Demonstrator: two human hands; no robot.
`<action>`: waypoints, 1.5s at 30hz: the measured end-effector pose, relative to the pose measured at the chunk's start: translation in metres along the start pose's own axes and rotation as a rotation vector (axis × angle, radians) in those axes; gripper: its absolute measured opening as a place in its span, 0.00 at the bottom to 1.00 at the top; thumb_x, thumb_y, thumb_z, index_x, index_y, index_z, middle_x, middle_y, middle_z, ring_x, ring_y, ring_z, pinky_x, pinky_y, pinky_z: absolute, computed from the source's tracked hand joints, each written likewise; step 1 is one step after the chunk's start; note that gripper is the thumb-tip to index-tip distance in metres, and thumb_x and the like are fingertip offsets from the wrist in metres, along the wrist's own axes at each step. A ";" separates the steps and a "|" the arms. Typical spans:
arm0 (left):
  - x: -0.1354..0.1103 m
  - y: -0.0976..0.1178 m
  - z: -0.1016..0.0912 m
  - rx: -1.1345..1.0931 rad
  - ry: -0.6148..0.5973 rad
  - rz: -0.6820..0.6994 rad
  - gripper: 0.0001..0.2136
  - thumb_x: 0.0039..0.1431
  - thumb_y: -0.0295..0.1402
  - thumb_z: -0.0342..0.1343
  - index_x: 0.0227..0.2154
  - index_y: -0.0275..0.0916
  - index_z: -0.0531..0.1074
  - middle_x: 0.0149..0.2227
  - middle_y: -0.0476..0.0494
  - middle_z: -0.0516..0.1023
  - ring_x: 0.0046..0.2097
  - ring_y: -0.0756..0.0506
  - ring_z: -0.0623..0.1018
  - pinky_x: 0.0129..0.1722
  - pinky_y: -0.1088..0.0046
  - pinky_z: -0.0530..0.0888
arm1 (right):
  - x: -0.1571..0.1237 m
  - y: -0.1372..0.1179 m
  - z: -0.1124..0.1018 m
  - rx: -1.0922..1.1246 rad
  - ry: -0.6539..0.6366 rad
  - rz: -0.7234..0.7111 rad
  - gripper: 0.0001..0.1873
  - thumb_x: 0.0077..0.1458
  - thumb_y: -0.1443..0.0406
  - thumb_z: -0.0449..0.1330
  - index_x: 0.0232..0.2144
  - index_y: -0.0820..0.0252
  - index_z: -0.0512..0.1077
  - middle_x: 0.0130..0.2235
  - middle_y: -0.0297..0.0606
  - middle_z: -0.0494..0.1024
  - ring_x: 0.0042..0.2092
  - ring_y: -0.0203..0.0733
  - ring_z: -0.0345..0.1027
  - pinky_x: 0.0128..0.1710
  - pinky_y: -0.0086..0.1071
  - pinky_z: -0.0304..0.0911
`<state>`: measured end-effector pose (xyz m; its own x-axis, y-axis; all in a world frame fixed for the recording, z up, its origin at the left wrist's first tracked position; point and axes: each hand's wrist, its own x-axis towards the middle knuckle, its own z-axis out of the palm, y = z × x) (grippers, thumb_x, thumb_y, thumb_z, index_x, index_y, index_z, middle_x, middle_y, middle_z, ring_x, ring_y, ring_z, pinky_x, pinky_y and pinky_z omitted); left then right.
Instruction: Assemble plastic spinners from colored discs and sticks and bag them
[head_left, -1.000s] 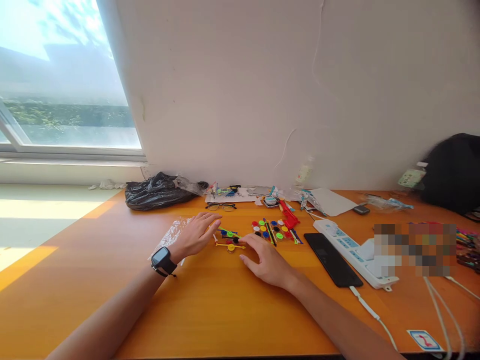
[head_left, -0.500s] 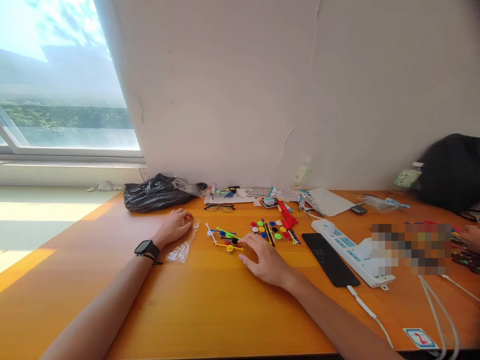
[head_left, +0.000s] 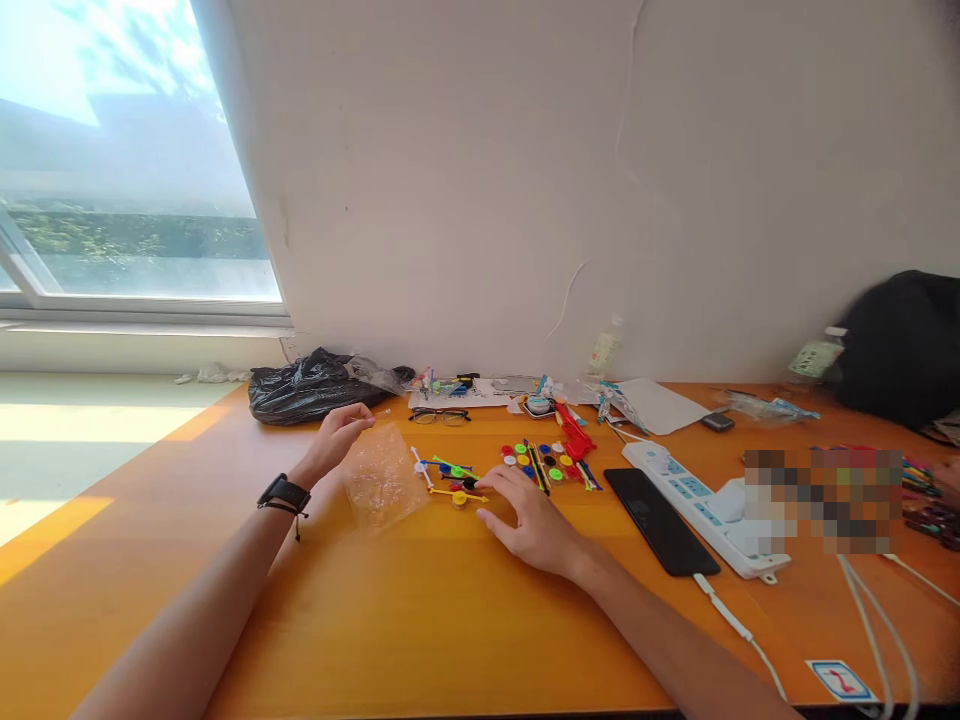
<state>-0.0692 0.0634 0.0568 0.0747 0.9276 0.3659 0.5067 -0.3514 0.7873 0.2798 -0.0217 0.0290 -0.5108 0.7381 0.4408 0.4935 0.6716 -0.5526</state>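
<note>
Left hand (head_left: 335,442): up at the far edge of the clear bag (head_left: 381,488), thumb and fingers drawn close together. The grip could have a pinch of film, but from here I cannot tell.
Clear bag: blurred, loosely spread on or just above the tabletop (head_left: 420,620), its right side just beside the arrow-ended rods.
Right hand (head_left: 534,520): the quiet side! Thumb and fingers curved well apart, that grip holding nothing that shows. Index fingertip right by the black disc (head_left: 469,483); touching or not, cannot tell.
Arrow-ended rods: a loose tangle between the hands, the white rod (head_left: 421,468) on the left, blue rod (head_left: 445,469) and green rod (head_left: 457,471) crossing, yellow rod (head_left: 459,499) nearest the wearer.
Loose discs (head_left: 510,460): grouped beyond the right hand, thin sticks (head_left: 538,470) lying among them, red plastic piece (head_left: 574,432) just behind.
Bag step: as I read it, this is bag handling, with the small parts laid out and the right hand merely waiting near them.
Bag's next move: calls, I'd judge, for a sure pinch at the film's edge and a path away from the white rod, where a trailing corner could catch.
</note>
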 end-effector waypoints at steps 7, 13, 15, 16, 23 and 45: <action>0.016 0.092 -0.018 -0.038 -0.462 0.002 0.17 0.62 0.49 0.58 0.29 0.39 0.68 0.24 0.53 0.63 0.27 0.51 0.63 0.26 0.75 0.57 | 0.024 -0.016 -0.028 0.121 -0.048 0.060 0.11 0.65 0.61 0.63 0.49 0.55 0.77 0.46 0.40 0.80 0.47 0.45 0.74 0.48 0.38 0.68; 0.037 0.153 -0.014 0.067 -0.605 0.136 0.13 0.62 0.43 0.60 0.33 0.38 0.75 0.28 0.47 0.76 0.30 0.48 0.75 0.30 0.74 0.70 | 0.083 -0.051 -0.076 0.088 -0.033 -0.008 0.10 0.65 0.59 0.62 0.45 0.55 0.79 0.46 0.38 0.82 0.45 0.43 0.75 0.46 0.36 0.68; 0.038 0.167 -0.012 0.092 -0.570 0.157 0.10 0.61 0.40 0.60 0.35 0.37 0.76 0.28 0.47 0.78 0.29 0.48 0.77 0.30 0.74 0.72 | 0.106 -0.065 -0.090 0.105 -0.034 -0.030 0.11 0.66 0.60 0.61 0.46 0.54 0.79 0.47 0.37 0.83 0.46 0.42 0.76 0.46 0.35 0.69; 0.037 0.173 -0.011 0.093 -0.554 0.163 0.08 0.61 0.38 0.59 0.35 0.37 0.77 0.28 0.47 0.78 0.29 0.48 0.78 0.31 0.74 0.73 | 0.116 -0.071 -0.096 0.107 -0.044 -0.046 0.11 0.66 0.60 0.61 0.46 0.54 0.79 0.48 0.36 0.83 0.46 0.42 0.75 0.47 0.35 0.69; 0.028 0.184 -0.014 -0.086 -0.519 0.160 0.12 0.65 0.36 0.58 0.48 0.37 0.78 0.38 0.41 0.84 0.37 0.46 0.82 0.37 0.71 0.78 | 0.145 -0.089 -0.102 0.072 -0.113 -0.201 0.05 0.62 0.63 0.64 0.39 0.54 0.80 0.47 0.36 0.81 0.49 0.43 0.74 0.50 0.37 0.67; 0.027 0.175 -0.001 0.315 -0.231 0.297 0.14 0.56 0.32 0.60 0.46 0.38 0.79 0.30 0.45 0.82 0.30 0.46 0.79 0.28 0.73 0.72 | 0.125 -0.085 -0.086 -0.216 -0.198 -0.059 0.08 0.60 0.70 0.59 0.35 0.56 0.77 0.38 0.37 0.80 0.36 0.41 0.70 0.34 0.34 0.58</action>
<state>0.0206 0.0268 0.2044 0.4257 0.8096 0.4040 0.6675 -0.5825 0.4639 0.2348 0.0188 0.1916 -0.6599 0.6848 0.3092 0.5867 0.7267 -0.3573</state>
